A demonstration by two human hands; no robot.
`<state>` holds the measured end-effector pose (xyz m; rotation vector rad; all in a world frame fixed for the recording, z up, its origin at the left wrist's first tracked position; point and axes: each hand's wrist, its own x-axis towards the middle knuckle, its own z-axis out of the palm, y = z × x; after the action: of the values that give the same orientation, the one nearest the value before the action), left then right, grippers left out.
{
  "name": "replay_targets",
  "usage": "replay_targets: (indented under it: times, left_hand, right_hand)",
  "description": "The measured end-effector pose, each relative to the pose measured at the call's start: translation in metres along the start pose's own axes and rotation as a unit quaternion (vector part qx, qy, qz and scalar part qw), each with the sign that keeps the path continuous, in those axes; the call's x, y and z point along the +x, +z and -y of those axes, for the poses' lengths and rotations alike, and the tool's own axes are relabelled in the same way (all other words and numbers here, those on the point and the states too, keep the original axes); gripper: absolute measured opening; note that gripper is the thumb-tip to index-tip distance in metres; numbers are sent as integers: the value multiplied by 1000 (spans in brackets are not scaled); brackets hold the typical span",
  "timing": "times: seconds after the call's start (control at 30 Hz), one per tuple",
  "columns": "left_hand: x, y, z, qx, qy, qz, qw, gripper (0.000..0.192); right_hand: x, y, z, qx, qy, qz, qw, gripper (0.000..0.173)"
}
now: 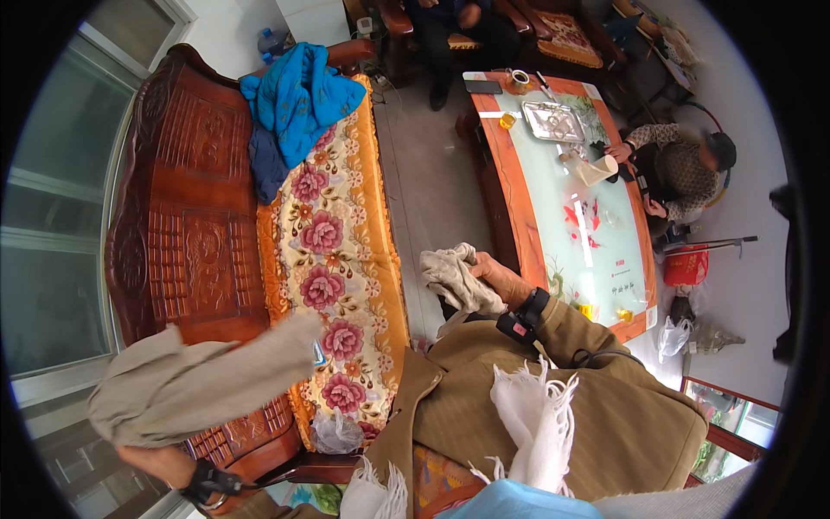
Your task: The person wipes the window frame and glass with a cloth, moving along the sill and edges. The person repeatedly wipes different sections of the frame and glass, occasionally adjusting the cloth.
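Observation:
My left hand (157, 464) is at the lower left, holding up a long grey-beige cloth (214, 383) from below. The cloth is blurred and spreads in front of the carved wooden sofa back (194, 253). Its folds hide most of my fingers. Between the sofa and the table, my right hand (500, 279) grips a crumpled off-white cloth (454, 276), part of which hangs down. Beneath and beside the grey cloth runs a flowered seat cover (324, 285) with an orange border.
A blue quilted jacket (301, 97) and a navy garment (266, 162) lie on the sofa's far end; a clear plastic bag (337, 433) lies nearer. The glass-topped table (545, 207) bears a metal tray (553, 121), a tipped cream container (595, 170) and cups. Two people sit beyond it.

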<state>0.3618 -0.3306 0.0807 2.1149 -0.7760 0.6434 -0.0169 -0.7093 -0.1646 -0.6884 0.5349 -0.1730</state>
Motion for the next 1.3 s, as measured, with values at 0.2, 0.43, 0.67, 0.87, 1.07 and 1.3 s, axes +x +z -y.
replay_targets:
  times: [0.2, 0.43, 0.67, 0.87, 1.07, 1.3]
  left_hand:
    - [-39, 146, -38, -274, -229, 116, 927, 55]
    - [-42, 255, -98, -578, -556, 87, 591, 61]
    - [-24, 315, -160, -573, -550, 97, 600, 59]
    - [-4, 380, -215, -623, -484, 258, 557, 52]
    - [25, 444, -246, -621, -468, 308, 549, 49]
    - [81, 508, -209, -643, -435, 322, 541, 47]
  right_hand:
    - [12, -51, 47, -44, -46, -20, 998, 40]
    - [19, -111, 129, 129, -30, -38, 990, 41]
    - [72, -120, 200, 108, -28, 70, 991, 43]
    - [131, -69, 254, -81, 1, 194, 978, 53]
    - [179, -35, 288, -247, 17, 250, 936, 46]
    - [228, -54, 330, -184, 72, 247, 949, 53]
